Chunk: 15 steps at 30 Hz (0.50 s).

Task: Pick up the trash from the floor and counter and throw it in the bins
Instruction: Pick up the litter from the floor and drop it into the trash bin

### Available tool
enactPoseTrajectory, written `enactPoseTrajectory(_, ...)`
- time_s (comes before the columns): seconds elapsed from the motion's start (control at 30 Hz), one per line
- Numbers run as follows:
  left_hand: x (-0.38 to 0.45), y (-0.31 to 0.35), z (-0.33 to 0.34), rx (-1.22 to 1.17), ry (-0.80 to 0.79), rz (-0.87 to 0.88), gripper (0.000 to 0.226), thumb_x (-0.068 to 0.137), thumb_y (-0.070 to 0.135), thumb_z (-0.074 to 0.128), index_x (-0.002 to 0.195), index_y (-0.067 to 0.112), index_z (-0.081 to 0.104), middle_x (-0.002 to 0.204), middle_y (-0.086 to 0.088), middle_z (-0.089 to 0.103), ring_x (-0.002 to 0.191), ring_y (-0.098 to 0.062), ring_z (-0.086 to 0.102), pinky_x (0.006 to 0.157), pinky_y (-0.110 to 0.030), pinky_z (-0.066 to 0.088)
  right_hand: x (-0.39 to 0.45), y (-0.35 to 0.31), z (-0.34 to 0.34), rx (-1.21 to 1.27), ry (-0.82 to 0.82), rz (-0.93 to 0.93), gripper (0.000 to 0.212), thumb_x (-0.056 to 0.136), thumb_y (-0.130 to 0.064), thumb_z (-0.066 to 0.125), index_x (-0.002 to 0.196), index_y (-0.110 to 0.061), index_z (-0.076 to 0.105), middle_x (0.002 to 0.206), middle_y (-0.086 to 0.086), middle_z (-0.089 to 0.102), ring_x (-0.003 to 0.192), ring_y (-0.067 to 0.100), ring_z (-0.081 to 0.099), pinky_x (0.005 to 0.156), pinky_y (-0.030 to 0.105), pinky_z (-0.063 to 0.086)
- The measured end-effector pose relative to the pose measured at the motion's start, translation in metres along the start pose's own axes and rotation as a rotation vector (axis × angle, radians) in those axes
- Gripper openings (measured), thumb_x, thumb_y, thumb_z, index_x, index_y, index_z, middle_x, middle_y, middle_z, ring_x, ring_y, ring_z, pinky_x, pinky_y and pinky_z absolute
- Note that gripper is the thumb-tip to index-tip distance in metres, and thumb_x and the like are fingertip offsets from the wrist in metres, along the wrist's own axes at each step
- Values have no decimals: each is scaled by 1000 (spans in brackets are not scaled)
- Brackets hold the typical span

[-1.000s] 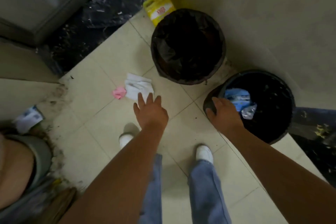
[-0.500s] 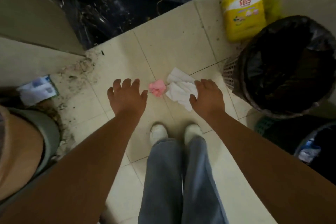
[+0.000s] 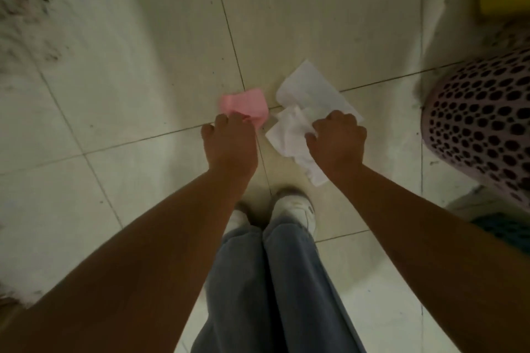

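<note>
**Both hands closed on floor litter**

A perforated bin (image 3: 484, 123) is seen at the right edge of the tiled floor (image 3: 143, 66). White paper (image 3: 309, 94) is gripped by the closed right hand (image 3: 337, 142). A pink scrap (image 3: 243, 103) beside it is pinched by the left hand (image 3: 231, 146).

both arms stretched fwd and down, bare forearms roughly parallel, left hand (image 3: 231, 142) knuckles up w/ fingers curled shut on pink paper (image 3: 245, 106), right hand (image 3: 337, 139) fisted, fingers bunched into white tissue (image 3: 304, 112), hands near each other, not touching
</note>
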State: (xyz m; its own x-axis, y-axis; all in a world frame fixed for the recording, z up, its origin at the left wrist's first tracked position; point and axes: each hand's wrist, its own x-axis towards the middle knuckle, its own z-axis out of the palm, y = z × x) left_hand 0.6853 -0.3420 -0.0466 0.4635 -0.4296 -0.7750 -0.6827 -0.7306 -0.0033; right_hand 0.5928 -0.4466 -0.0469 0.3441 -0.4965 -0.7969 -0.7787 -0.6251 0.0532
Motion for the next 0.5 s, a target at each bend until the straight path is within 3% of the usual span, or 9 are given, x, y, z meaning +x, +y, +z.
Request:
enactPoseTrajectory(0.17, -2, -6, -4, 15, 55, 7, 26, 99, 14, 42, 117, 6, 59, 118, -13, 61, 111, -28, 54, 99, -37, 39, -6, 9, 4, 129, 59, 18, 31, 98, -20, 38, 110, -5, 62, 120, 15, 57, 116, 31, 49, 94, 38, 40)
enactPoseTrajectory(0.27, -25, -9, -36, 34, 61, 41, 27, 100, 15, 40, 116, 4, 59, 115, -14, 61, 108, -28, 55, 94, -36, 42, -33, 23, -14, 312, 56, 42, 29, 95, -15, 42, 72, -5, 58, 109, 21, 64, 105, 34, 57, 82, 35, 43)
enactPoseTrajectory(0.37, -61, -2, -86, -35, 80, 70, 29, 100, 14, 39, 116, 2, 60, 114, -17, 61, 108, -31, 56, 90, -37, 45, -69, 40, -48, 437, 22, 42, 31, 94, -13, 43, 65, -8, 50, 103, 24, 64, 100, 35, 58, 83, 36, 45)
enactPoseTrajectory(0.43, -89, 10, -122, -125, 117, 114, 30, 99, 13, 40, 114, 0, 62, 111, -20, 62, 106, -34, 56, 87, -39, 45, -93, 53, -76, 513, -1, 23, 41, 95, -14, 43, 55, -15, 34, 80, 16, 60, 90, 30, 55, 77, 33, 41)
enactPoseTrajectory(0.5, -117, 26, -158, -163, 153, 175, 29, 98, 12, 43, 110, -3, 63, 108, -23, 62, 102, -36, 56, 83, -40, 45, -120, 68, -105, 575, -11, 37, 48, 94, -15, 45, 52, -20, 23, 59, -3, 37, 80, 21, 45, 71, 26, 33)
